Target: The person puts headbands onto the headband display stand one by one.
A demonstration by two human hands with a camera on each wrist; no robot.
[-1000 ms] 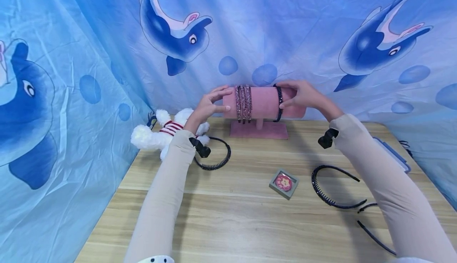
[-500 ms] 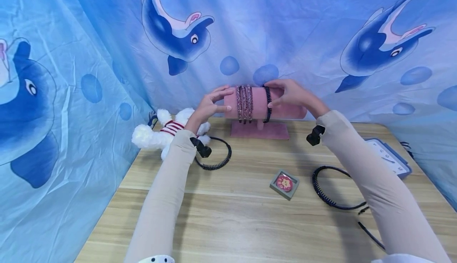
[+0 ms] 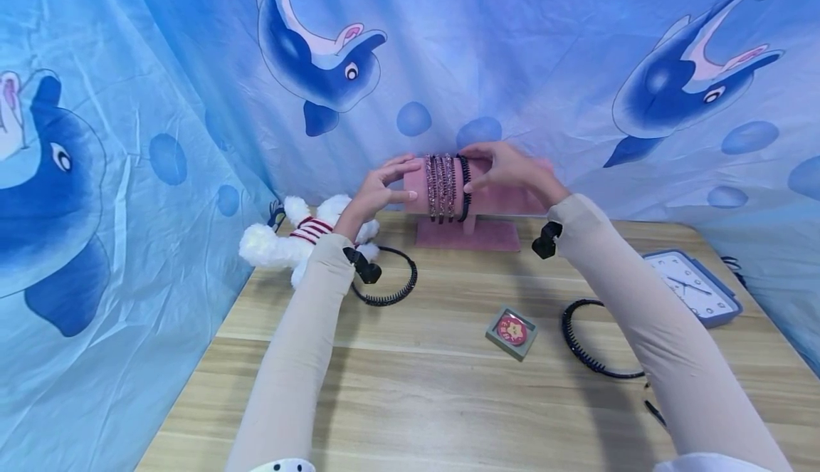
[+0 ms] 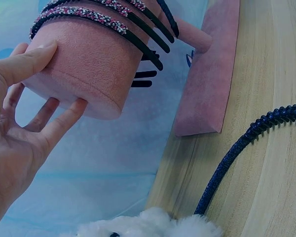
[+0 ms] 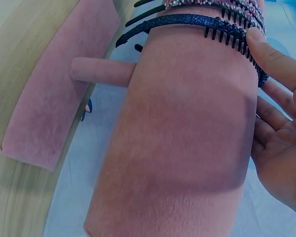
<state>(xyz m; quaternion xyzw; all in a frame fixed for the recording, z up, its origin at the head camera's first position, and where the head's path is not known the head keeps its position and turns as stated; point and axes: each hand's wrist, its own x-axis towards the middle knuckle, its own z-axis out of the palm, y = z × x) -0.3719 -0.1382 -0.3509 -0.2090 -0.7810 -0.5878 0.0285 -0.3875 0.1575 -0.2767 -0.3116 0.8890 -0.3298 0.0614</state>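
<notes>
A pink, velvety headband display roll [image 3: 506, 201] stands at the table's back on a flat pink base [image 3: 468, 236]. Its left end is held by my left hand [image 3: 376, 191], with the thumb on the surface and fingers curled under it in the left wrist view. Several pink-and-silver glitter headbands [image 3: 440, 189] with black comb teeth circle the left half. Right beside them sits a dark glittery toothed headband [image 5: 182, 20]. My right hand [image 3: 512, 171] pinches it, thumb in front and fingers behind, partly hidden by the roll in the right wrist view.
A white plush toy [image 3: 272, 244] in a striped top lies left, by a black headband [image 3: 413, 276]. Another black headband [image 3: 573, 344] lies right, partly under my sleeve. A small framed badge [image 3: 512, 329] lies mid-table. A blue-framed clock [image 3: 695, 287] lies back right.
My right hand has slid the dark headband leftward along the roll, up to the glitter headbands. The clock has come into fuller view. My left hand stays on the roll's end.
</notes>
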